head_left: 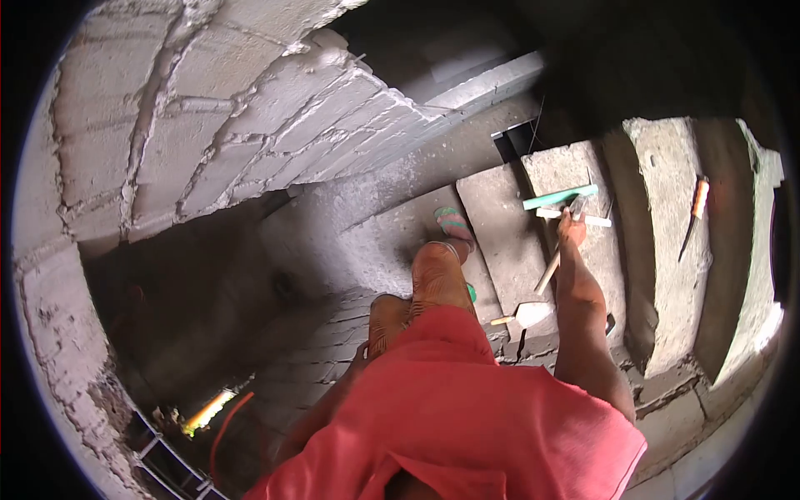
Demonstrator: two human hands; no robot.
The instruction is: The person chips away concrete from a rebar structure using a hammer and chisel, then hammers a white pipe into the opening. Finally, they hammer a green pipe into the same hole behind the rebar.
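My right hand reaches down to a concrete step, its fingers closed at a white strip and beside a hammer, whose wooden handle slants down below the hand. What exactly the fingers grip is too small to tell. Just above them lies a green strip. A trowel with a wooden handle rests lower on the steps. My left hand is by my left knee, mostly hidden in shadow, its fingers not clear.
Concrete steps rise to the right. On one lies a tool with an orange handle. A rough block wall stands at the upper left. At the lower left are a dark opening and a metal ladder-like frame.
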